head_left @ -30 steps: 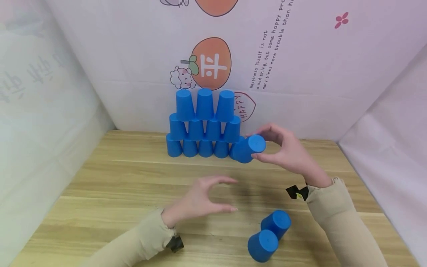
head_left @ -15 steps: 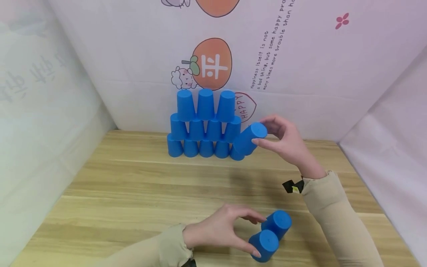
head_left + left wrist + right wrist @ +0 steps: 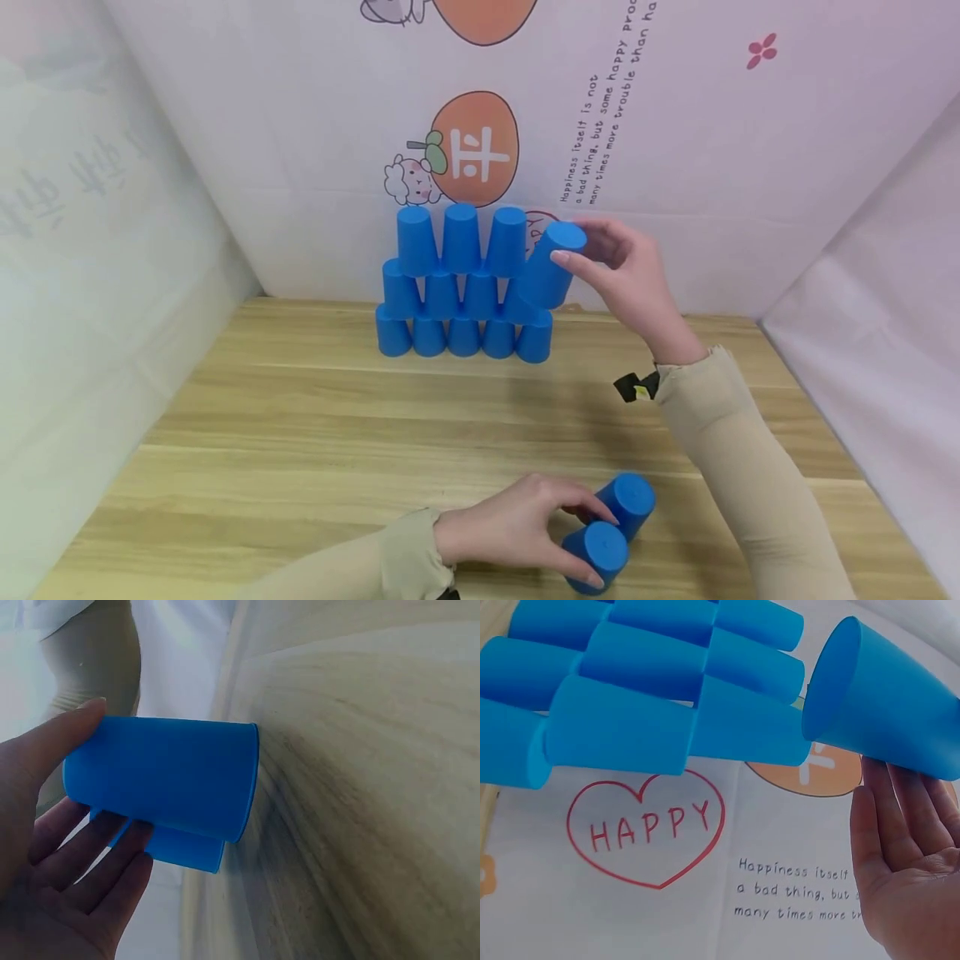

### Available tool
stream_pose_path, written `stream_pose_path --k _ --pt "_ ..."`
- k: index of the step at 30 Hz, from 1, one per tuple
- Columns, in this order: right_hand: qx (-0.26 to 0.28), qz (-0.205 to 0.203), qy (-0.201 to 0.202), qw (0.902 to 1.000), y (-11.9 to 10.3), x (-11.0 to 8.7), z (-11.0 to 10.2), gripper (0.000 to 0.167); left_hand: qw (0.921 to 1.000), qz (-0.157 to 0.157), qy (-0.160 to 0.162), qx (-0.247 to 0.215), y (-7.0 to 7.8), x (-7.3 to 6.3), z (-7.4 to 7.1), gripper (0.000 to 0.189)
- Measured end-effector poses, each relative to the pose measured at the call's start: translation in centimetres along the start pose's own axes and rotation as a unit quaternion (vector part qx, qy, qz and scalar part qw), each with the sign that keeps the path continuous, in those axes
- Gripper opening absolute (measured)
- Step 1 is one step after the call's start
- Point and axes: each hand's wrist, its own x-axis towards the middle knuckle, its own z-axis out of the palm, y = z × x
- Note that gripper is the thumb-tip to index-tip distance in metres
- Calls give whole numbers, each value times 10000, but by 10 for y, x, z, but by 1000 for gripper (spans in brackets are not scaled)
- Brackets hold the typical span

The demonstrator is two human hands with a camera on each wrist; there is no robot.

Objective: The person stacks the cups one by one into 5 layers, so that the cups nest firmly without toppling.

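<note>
Several upside-down blue cups [image 3: 461, 242] stand stacked in three rows against the back wall, three in the top row. To the right of that stack, my right hand [image 3: 626, 279] holds another blue cup [image 3: 551, 267] between thumb and fingers, raised and slightly tilted. In the right wrist view this cup [image 3: 885, 697] hangs beside the stacked ones, fingers along its side. Low on the table, my left hand [image 3: 517, 521] has thumb and fingers round the nearer blue cup [image 3: 165, 772], which stands upside down. Another upside-down cup [image 3: 628, 500] is right behind it, partly covered by the fingers.
The wooden table [image 3: 322, 433] runs back to a printed white cloth wall [image 3: 697, 150]. White cloth sides rise at left and right. A black strap piece [image 3: 636, 387] hangs at my right cuff.
My right hand has lifted its cup from beside the bottom row to near the top row. My left hand has moved right and toward me, and taken hold of the nearer loose cup.
</note>
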Motion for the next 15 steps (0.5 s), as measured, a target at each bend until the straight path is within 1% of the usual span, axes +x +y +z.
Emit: stream_pose_path --k 4,9,11,15 --pt "-97 98 31 9999 -7 11 4 49 9999 -46 -121 -15 -3 0 0 42" --pt "-109 158 87 9998 -17 30 12 51 9998 -32 -160 -93 -5 -6 -4 42" --pt "-84 189 107 9997 -21 40 16 52 9998 -41 -170 -126 -6 -9 -6 43" --pt "136 105 217 9996 -27 60 23 51 9996 -69 -170 -214 -6 -15 -9 43"
